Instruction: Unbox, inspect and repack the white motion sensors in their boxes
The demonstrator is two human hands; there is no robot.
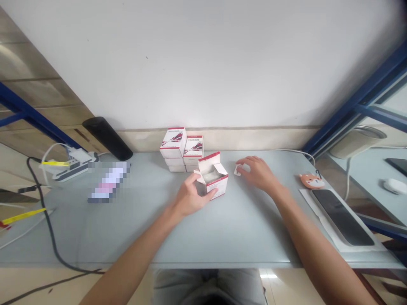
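Observation:
A small white carton with red trim (217, 187) has its top flaps up, and something pale shows inside. My left hand (190, 195) is closed round its left side, tilting it slightly. To the right of the carton, my right hand (256, 171) pinches a small white piece (237, 170) close to the table top. What that piece is cannot be made out. Behind the open carton stand two short stacks of similar closed boxes, the left stack (173, 146) a little taller than the right stack (193, 148).
A blurred-out flat item (110, 183) and a black cylinder (108, 137) lie at left, near a white power strip (74, 164) and cables. At right are an orange animal-face pouch (311, 181) and a dark phone (341, 216) on white paper. A wall backs the table.

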